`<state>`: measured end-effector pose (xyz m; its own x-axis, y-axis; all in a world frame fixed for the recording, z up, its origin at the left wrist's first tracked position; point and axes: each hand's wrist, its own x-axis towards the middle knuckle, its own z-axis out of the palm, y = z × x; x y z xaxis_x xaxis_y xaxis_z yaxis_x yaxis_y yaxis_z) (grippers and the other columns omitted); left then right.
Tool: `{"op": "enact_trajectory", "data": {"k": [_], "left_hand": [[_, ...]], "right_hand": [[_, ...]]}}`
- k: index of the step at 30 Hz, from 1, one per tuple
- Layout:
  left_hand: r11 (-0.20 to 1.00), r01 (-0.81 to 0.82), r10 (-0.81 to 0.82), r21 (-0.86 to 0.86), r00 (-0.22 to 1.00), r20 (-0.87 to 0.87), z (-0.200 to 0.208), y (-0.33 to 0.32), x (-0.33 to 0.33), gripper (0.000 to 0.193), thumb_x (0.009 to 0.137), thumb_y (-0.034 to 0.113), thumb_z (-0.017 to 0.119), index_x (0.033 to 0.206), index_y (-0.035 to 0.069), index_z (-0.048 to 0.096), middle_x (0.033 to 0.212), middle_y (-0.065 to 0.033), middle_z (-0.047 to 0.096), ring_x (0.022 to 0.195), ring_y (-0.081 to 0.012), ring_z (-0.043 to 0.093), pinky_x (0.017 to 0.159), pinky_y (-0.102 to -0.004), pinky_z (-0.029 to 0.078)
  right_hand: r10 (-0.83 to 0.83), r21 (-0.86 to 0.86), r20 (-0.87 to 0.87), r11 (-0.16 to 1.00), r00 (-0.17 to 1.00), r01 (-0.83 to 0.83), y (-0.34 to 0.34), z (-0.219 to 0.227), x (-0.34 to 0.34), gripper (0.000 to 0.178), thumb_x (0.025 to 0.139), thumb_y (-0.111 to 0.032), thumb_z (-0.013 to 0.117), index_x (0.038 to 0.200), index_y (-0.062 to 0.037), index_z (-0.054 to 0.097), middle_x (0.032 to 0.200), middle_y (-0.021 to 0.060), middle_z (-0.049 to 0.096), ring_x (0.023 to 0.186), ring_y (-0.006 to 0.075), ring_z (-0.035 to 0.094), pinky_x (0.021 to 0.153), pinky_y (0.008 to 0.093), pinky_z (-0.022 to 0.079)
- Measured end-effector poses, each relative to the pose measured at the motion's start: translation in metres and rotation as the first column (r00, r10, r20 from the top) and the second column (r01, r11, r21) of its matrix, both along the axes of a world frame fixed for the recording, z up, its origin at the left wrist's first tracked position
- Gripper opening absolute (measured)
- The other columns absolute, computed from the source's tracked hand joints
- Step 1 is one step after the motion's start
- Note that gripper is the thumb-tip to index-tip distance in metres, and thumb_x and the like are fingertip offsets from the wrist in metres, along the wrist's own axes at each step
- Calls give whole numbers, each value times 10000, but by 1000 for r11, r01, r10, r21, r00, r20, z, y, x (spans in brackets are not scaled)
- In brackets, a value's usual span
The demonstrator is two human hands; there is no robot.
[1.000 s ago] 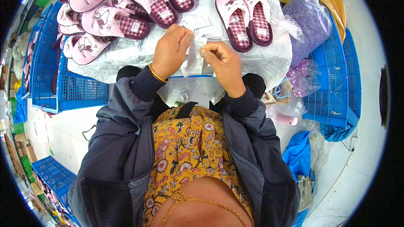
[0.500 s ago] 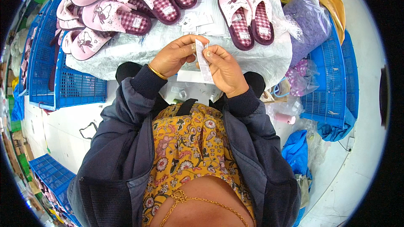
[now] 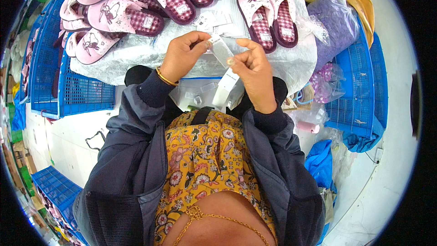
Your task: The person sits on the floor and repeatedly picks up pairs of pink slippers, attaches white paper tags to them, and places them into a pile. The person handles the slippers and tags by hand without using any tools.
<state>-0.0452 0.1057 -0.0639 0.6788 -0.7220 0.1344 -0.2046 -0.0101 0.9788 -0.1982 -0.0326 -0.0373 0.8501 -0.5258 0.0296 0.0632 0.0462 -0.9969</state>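
My left hand [image 3: 182, 56] pinches the upper end of a pale label strip [image 3: 221, 51] between thumb and fingers. With thumb and forefinger closed, my right hand [image 3: 253, 70] grips the strip lower down. A white printed piece [image 3: 229, 78] hangs below the right fingertips; whether it is one length with the upper part, I cannot tell. Just beyond my hands, on the plastic-covered table [image 3: 150, 59], lie loose white printed cards [image 3: 230, 16]. A pair of pink slippers [image 3: 262, 13] with dark checked insoles stands to their right.
More pink slippers [image 3: 107, 16] are heaped at the table's left. Blue plastic crates [image 3: 88, 94] stand on the left floor, and another blue crate [image 3: 353, 102] is at the right. A purple bundle in plastic [image 3: 334, 27] rests above that one. Blue plastic sheeting [image 3: 320, 161] lies lower right.
The compact label strip has opened out into a longer length. My hands have moved slightly apart, the right one turning, and a printed piece now hangs below it.
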Motion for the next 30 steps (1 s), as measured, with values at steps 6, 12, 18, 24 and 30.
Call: {"op": "enact_trajectory", "data": {"k": [6,12,18,24,30], "left_hand": [[998,4,-18,61,973,232,14,-1,-19,178,899,64,644,1052,-24,671,893,-70,687,770,-89,598,688,-248,492],[996,6,-26,92,975,220,16,1,-22,162,907,50,649,1049,-24,670,881,-17,678,770,-51,565,676,-214,469],[996,14,-31,85,978,207,14,1,-23,166,902,41,650,1054,-23,670,881,-16,676,770,-50,562,675,-210,464],[997,11,-28,75,972,234,12,1,-24,167,900,26,647,1058,-21,672,892,-21,681,784,-55,574,684,-214,470],[997,10,-30,83,970,241,12,2,-25,175,896,27,649,1062,-19,675,902,-39,684,788,-65,585,683,-222,475]], "right_hand": [[59,7,-17,998,998,-59,5,-5,9,444,855,-32,699,1246,2,491,790,8,609,706,49,531,631,207,431],[44,22,-42,999,998,-43,4,-10,8,398,857,-40,695,1209,4,513,805,9,608,719,53,534,636,207,429],[40,41,-30,998,999,-39,3,-14,8,376,860,-44,689,1196,2,526,807,5,601,717,51,529,632,204,425],[45,63,-17,997,999,-44,2,-16,8,365,863,-39,684,1192,1,530,798,-1,591,698,43,512,617,200,412],[44,78,-21,996,999,-42,2,-17,8,363,864,-34,680,1193,1,531,791,-5,588,692,43,509,614,198,408]]}}
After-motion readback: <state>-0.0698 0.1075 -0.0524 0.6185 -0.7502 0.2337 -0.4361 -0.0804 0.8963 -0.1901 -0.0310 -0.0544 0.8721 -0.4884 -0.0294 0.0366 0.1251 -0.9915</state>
